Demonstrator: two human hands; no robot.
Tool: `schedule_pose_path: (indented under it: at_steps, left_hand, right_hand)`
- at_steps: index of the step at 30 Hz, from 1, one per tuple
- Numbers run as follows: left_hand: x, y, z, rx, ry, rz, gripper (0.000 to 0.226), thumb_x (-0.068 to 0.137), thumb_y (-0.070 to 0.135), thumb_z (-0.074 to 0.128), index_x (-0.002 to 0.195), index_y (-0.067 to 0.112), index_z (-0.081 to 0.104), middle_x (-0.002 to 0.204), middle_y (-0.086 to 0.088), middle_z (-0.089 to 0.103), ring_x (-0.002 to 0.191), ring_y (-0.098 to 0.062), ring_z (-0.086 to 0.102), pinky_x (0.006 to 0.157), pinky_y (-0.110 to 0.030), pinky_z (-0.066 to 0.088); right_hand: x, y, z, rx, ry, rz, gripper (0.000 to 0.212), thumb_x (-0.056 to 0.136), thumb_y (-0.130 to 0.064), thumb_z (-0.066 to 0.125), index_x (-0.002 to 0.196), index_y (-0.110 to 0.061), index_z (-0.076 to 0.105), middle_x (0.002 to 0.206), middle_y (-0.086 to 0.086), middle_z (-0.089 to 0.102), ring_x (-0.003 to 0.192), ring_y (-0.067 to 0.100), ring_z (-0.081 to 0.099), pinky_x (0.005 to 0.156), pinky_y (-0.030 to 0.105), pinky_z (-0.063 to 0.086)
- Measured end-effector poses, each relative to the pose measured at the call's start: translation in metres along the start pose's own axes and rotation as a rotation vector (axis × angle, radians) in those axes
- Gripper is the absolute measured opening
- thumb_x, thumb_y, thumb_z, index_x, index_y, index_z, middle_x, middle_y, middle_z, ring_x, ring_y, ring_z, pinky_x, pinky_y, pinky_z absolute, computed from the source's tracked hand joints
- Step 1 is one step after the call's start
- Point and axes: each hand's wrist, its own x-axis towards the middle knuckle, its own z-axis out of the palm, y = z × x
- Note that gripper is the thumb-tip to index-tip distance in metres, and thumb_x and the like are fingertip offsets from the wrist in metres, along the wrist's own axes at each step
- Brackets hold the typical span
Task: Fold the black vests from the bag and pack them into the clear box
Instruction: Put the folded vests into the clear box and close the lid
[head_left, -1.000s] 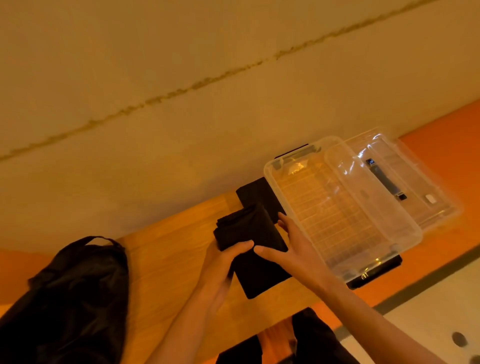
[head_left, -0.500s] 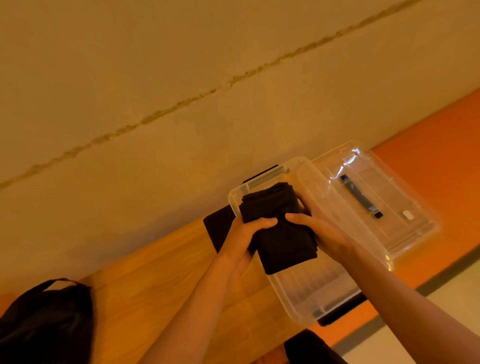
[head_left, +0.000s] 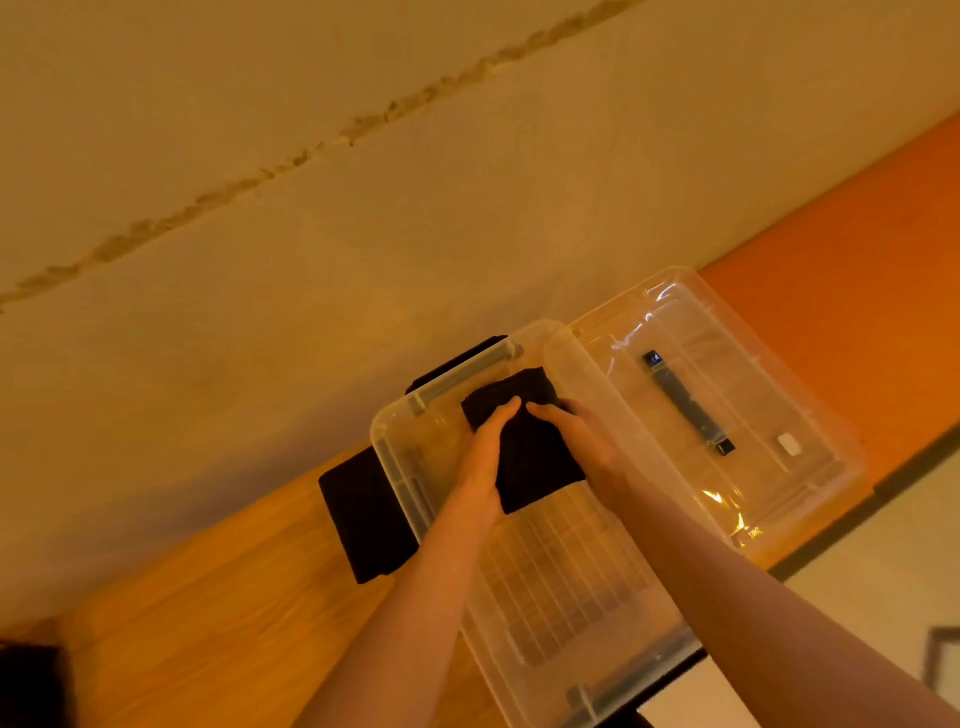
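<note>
Both hands make the grip: the left hand clasps one long edge of the folded vest and the right hand the other. The thumbs lie on top, nearly meeting, and the fingers curl round the sides, so each hand is pinching cloth. The vest lies between the palms, inside the box, in its far half and close to the far end wall. Its long axis runs along the box's own length. Whether it rests on the box floor or hangs just above it cannot be told. Both hands look equally near, so the release is probably a straight lowering and a letting go on both sides. The near half of the box floor is bare. A second vest lies folded on the table against the box's left wall, and the lid lies against its right wall. A dark shape, probably the bag, sits well to the box's left.
</note>
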Motion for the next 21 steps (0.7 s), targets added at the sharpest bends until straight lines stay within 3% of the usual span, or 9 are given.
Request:
schedule_pose_path:
  at_steps: [2, 7, 12, 16, 21]
  left_hand:
    - [0.013, -0.001, 0.005, 0.0, 0.03, -0.001, 0.064, 0.069, 0.046, 0.089, 0.125, 0.022, 0.068, 0.106, -0.009, 0.077, 0.093, -0.031, 0.076, 0.082, -0.049, 0.063]
    - [0.027, -0.006, 0.018, -0.014, 0.124, 0.04, 0.052, 0.076, 0.038, 0.087, 0.121, 0.025, 0.066, 0.107, -0.007, 0.075, 0.096, -0.03, 0.073, 0.085, -0.051, 0.061]
    - [0.033, -0.014, 0.027, -0.019, 0.174, 0.108, 0.044, 0.078, 0.037, 0.087, 0.114, 0.03, 0.063, 0.111, -0.004, 0.072, 0.1, -0.026, 0.072, 0.086, -0.049, 0.062]
    - [0.03, -0.024, 0.03, 0.074, 0.252, 0.272, 0.071, 0.083, 0.058, 0.075, 0.142, 0.028, 0.052, 0.132, 0.001, 0.062, 0.116, -0.02, 0.064, 0.092, -0.041, 0.059]
    - [0.021, -0.038, 0.026, 0.004, 0.164, 0.238, 0.055, 0.103, 0.052, 0.045, 0.152, 0.028, 0.039, 0.128, 0.006, 0.057, 0.106, -0.011, 0.06, 0.079, -0.023, 0.053]
  right_hand:
    - [0.008, -0.005, 0.0, -0.02, 0.022, -0.001, 0.042, 0.09, -0.047, 0.069, 0.123, -0.022, 0.062, 0.108, 0.0, 0.072, 0.095, 0.016, 0.071, 0.072, 0.027, 0.055]
    - [0.013, -0.003, 0.0, -0.148, 0.097, -0.058, 0.039, 0.097, -0.047, 0.06, 0.127, -0.022, 0.06, 0.113, -0.001, 0.068, 0.098, 0.013, 0.066, 0.076, 0.026, 0.052]
    - [-0.003, 0.008, -0.003, -0.401, 0.237, -0.157, 0.03, 0.098, -0.047, 0.059, 0.117, -0.024, 0.056, 0.097, -0.009, 0.064, 0.085, 0.003, 0.062, 0.063, 0.019, 0.049]
    - [-0.012, 0.016, 0.0, -0.502, 0.329, -0.229, 0.031, 0.099, -0.047, 0.056, 0.118, -0.022, 0.055, 0.092, -0.01, 0.063, 0.077, 0.0, 0.06, 0.058, 0.018, 0.046]
    - [-0.009, 0.014, 0.008, -0.595, 0.388, -0.221, 0.04, 0.103, -0.049, 0.047, 0.122, -0.015, 0.057, 0.096, -0.005, 0.064, 0.073, 0.001, 0.056, 0.055, 0.017, 0.036]
